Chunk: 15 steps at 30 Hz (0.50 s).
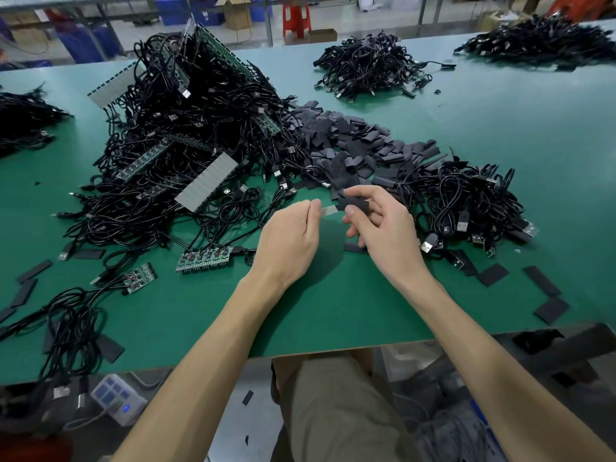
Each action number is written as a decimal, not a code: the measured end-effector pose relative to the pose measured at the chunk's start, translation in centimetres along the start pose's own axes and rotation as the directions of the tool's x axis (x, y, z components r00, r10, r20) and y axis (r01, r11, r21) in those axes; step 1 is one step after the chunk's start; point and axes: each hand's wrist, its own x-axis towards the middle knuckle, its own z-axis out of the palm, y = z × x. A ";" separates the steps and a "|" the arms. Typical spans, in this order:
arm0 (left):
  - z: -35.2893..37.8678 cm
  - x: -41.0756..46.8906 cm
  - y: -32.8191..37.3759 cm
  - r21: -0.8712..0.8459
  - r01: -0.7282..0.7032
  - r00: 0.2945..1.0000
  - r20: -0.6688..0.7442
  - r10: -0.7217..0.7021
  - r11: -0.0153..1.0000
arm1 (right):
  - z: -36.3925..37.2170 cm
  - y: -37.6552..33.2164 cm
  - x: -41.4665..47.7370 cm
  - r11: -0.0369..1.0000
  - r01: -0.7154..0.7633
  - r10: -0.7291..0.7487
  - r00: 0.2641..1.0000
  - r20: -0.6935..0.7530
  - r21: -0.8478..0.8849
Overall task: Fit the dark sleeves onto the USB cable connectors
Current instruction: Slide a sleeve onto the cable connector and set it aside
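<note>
This is looking like a factory assembly floor: heaps of USB cables, circuit boards and dark sleeves are covering a long green counter (blue crates and cartons are standing behind).

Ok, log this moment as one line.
step: sleeve fitting | left hand: pinches connector | right hand: holds sleeve at connector tip | table: cable pile, sleeve pile

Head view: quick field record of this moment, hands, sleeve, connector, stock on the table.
left hand: pinches one end of a pale strip, possibly the connector
right hand: grips a dark sleeve at the strip's other end
fit: strip shows between the hands; sleeve not fully on
loose sleeves: heap behind the hands
cables: tangled piles on both sides
surface: green table
</note>
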 end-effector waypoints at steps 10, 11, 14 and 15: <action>0.1 0.1 -0.1 0.060 0.046 0.999 -0.025 -0.044 0.997 | 0.1 -0.2 -0.1 0.999 -0.043 0.043 0.999 0.003 0.015; 0.1 0.1 -0.1 0.063 0.047 0.999 -0.024 -0.046 0.997 | 0.1 -0.2 -0.1 0.999 -0.042 0.042 0.999 0.002 0.014; 0.1 0.0 -0.1 0.066 0.048 0.999 -0.027 -0.046 0.997 | 0.0 -0.2 -0.1 0.999 -0.038 0.038 0.999 -0.010 0.023; 0.1 0.0 -0.1 0.059 0.046 0.999 -0.030 -0.044 0.997 | 0.0 -0.2 -0.1 0.999 -0.037 0.037 0.999 -0.016 0.030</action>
